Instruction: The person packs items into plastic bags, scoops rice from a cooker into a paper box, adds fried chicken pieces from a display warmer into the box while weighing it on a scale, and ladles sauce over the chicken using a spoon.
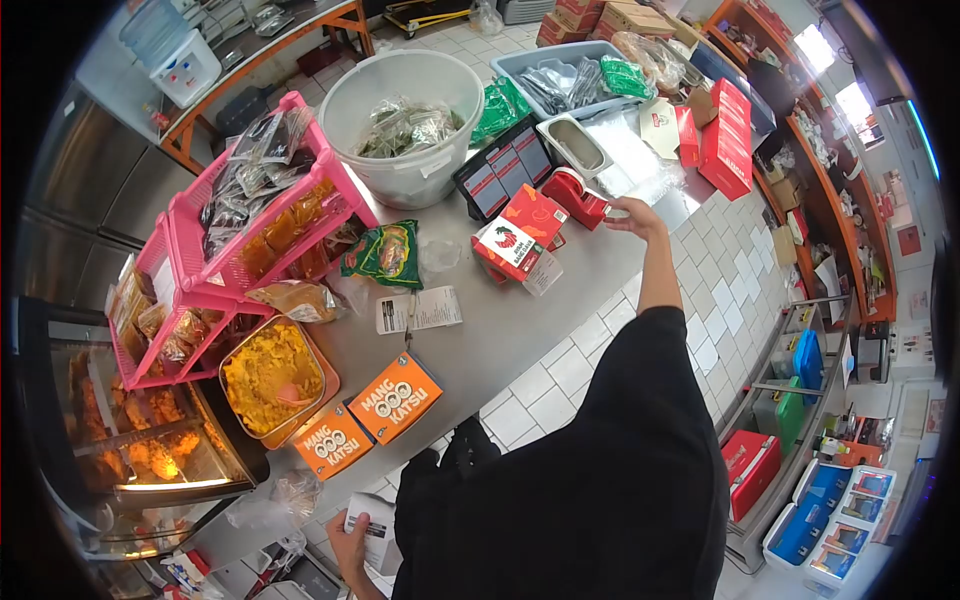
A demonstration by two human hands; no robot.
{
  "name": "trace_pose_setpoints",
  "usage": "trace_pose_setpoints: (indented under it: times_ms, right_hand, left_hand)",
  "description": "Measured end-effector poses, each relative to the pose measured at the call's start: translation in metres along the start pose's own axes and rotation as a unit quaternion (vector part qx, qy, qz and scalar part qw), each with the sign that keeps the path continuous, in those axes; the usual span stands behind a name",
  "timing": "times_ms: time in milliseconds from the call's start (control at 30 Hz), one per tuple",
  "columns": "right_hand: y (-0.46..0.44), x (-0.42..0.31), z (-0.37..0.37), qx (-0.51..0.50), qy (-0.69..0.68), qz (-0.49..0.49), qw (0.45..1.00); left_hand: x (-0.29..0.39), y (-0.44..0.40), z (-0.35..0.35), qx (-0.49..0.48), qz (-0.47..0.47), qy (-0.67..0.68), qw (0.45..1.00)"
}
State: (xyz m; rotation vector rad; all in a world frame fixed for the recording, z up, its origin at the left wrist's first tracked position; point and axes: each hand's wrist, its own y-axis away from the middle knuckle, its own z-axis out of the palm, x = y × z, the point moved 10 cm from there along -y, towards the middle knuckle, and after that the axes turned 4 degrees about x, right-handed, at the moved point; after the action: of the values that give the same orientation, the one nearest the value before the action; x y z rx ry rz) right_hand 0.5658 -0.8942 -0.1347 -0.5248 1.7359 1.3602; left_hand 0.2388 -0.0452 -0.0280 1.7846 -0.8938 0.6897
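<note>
Gripping a printed paper (pixel 378 532) in the closed left hand (pixel 350 545), at the near left, beyond the edge of the desk (pixel 520 345). Extending the right hand (pixel 637 222), with fingers loosely open, to the right end of the red dispenser (pixel 575 198) on the far right of the desk; contact impossible to tell. Lying just left of the dispenser: a red-and-white box (pixel 508 246). Standing at the near left edge: two orange boxes (pixel 395 397).

Your right hand (pixel 632 218) reaches, fingers apart, to the bench's (pixel 530 340) right edge, and your left hand (pixel 350 545) grips down low.
</note>
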Motion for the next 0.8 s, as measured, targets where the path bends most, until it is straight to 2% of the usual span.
trace_pose_setpoints:
  times_ms: [67, 167, 200, 233, 300, 333, 400, 467, 500, 533, 567, 633, 700, 800]
  right_hand:
    - [0.017, 0.004, -0.002, -0.005, -0.098, -0.044, 0.994]
    - [-0.004, 0.033, -0.022, 0.083, 0.059, -0.068, 0.992]
    - [-0.020, 0.036, -0.045, 0.171, 0.207, -0.101, 0.958]
    - [-0.020, 0.029, -0.057, 0.210, 0.296, -0.123, 0.924]
    - [-0.005, 0.014, -0.038, 0.267, 0.462, -0.169, 0.829]
    - [0.012, 0.005, -0.023, 0.265, 0.477, -0.180, 0.819]
    - [0.074, -0.015, 0.076, 0.085, 0.342, -0.232, 0.907]
    - [0.165, -0.015, 0.212, -0.173, 0.224, -0.299, 0.911]
    - [0.226, -0.010, 0.279, -0.306, 0.178, -0.243, 0.903]
    - [0.276, -0.002, 0.332, -0.440, 0.184, -0.289, 0.830]
    - [0.329, 0.000, 0.378, -0.510, 0.216, -0.350, 0.755]
    - [0.389, 0.012, 0.435, -0.552, 0.229, -0.319, 0.735]
    - [0.414, 0.025, 0.470, -0.567, 0.212, -0.286, 0.743]
    - [0.424, 0.045, 0.511, -0.519, 0.320, -0.363, 0.705]
  left_hand:
    - [0.023, -0.007, 0.014, -0.007, -0.003, 0.030, 1.000]
    - [0.073, -0.017, 0.036, -0.025, 0.042, 0.009, 0.999]
    - [0.081, -0.022, 0.044, -0.027, 0.067, 0.014, 0.997]
    - [0.089, -0.027, 0.050, -0.026, 0.090, 0.017, 0.995]
    - [0.113, -0.032, 0.067, -0.051, 0.099, 0.009, 0.994]
    - [0.116, -0.037, 0.073, -0.061, 0.107, -0.009, 0.992]
    - [0.108, -0.049, 0.085, -0.086, 0.098, -0.001, 0.991]
    - [0.109, -0.057, 0.099, -0.111, 0.089, 0.025, 0.990]
    - [0.112, -0.057, 0.105, -0.119, 0.097, 0.022, 0.988]
    - [0.112, -0.055, 0.110, -0.131, 0.069, 0.058, 0.987]
    - [0.116, -0.054, 0.115, -0.145, 0.045, 0.093, 0.984]
    - [0.118, -0.048, 0.115, -0.160, 0.029, 0.134, 0.978]
    - [0.119, -0.043, 0.106, -0.156, 0.043, 0.145, 0.976]
    - [0.113, -0.035, 0.084, -0.144, 0.079, 0.143, 0.976]
